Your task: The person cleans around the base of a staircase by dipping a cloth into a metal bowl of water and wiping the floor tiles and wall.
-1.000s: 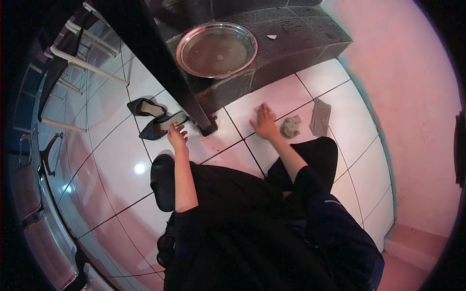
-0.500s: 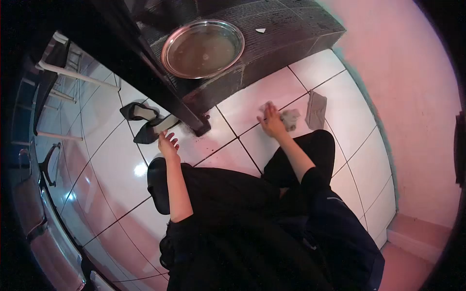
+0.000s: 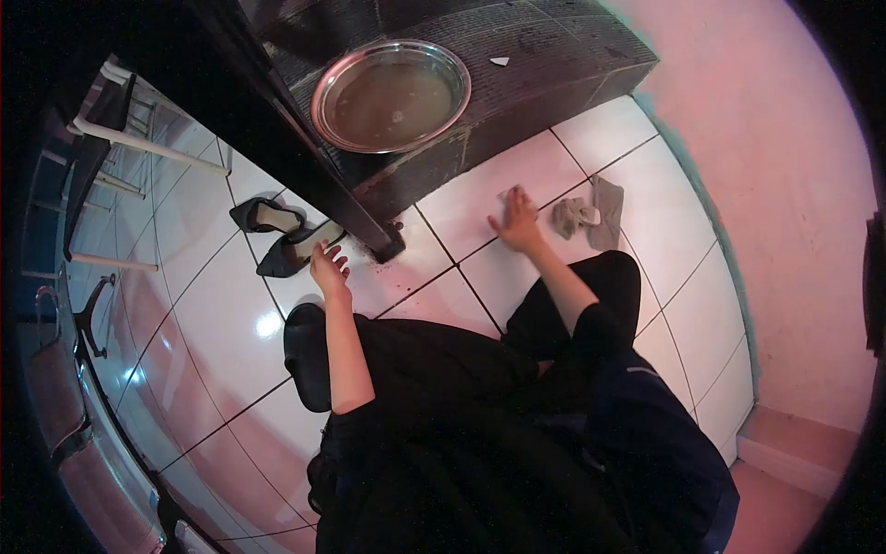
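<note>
My right hand (image 3: 518,222) hovers over or rests on the white floor tiles, fingers stretched out and thumb apart. A faint greyish patch shows by its fingertips; I cannot tell what it is. Just right of this hand lies a crumpled grey cloth (image 3: 574,217), bunched against a flatter, folded grey cloth (image 3: 606,210). My left hand (image 3: 328,270) is held up beside a pair of black pointed shoes (image 3: 281,257), its fingers loosely bent and apart with nothing in them. Dark crumbs (image 3: 407,288) are scattered on the tiles between my hands.
A round metal basin (image 3: 392,97) of murky water stands on a dark tiled step (image 3: 544,69), with a small white piece (image 3: 499,61) beside it. A black post (image 3: 355,208) slants down to the floor. Chairs line the left; a pink wall (image 3: 766,166) rises on the right.
The crumpled cloth has shifted right, away from my right hand and up against the folded cloth. My right hand stays in nearly the same place; my left hand has moved slightly.
</note>
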The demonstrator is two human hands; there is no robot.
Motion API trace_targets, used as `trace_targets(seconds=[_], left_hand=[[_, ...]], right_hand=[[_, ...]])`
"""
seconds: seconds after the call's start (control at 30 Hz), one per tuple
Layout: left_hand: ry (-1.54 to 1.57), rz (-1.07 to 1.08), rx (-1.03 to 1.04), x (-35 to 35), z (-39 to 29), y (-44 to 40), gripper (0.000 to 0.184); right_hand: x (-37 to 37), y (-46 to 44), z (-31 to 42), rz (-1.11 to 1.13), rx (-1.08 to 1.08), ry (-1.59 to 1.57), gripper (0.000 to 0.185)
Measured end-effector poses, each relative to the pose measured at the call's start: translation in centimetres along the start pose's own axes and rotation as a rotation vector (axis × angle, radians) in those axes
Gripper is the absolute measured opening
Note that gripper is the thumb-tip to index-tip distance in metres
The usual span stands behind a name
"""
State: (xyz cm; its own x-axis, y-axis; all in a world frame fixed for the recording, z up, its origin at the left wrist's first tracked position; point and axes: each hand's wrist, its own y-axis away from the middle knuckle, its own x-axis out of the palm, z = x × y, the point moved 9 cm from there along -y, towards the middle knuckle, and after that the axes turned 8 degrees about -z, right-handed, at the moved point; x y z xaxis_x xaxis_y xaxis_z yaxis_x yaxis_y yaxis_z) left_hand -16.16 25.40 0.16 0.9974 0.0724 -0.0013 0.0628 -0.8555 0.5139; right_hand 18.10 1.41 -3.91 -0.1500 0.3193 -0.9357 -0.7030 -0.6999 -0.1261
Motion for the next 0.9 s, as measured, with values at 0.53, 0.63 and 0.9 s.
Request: trace_targets(seconds=[0.53,0.63,0.9], left_hand=[[-0.028,-0.002,-0.046,-2.6,-0.1,1.0,0.045],[-0.039,0.017,-0.046,-2.0,0.6,-0.1,0.045],[0.019,-0.136,0.191,-3.1,-0.4,-1.5,0.033]], right_hand=[[-1.2,1.9,1.7,-0.078,-0.007,-0.011,0.076],[-1.0,-4.1,-5.3,-0.131,0.076,0.066,0.080],[-1.6,-14.7,-14.6,-0.052,0.375,0.107,0.080]])
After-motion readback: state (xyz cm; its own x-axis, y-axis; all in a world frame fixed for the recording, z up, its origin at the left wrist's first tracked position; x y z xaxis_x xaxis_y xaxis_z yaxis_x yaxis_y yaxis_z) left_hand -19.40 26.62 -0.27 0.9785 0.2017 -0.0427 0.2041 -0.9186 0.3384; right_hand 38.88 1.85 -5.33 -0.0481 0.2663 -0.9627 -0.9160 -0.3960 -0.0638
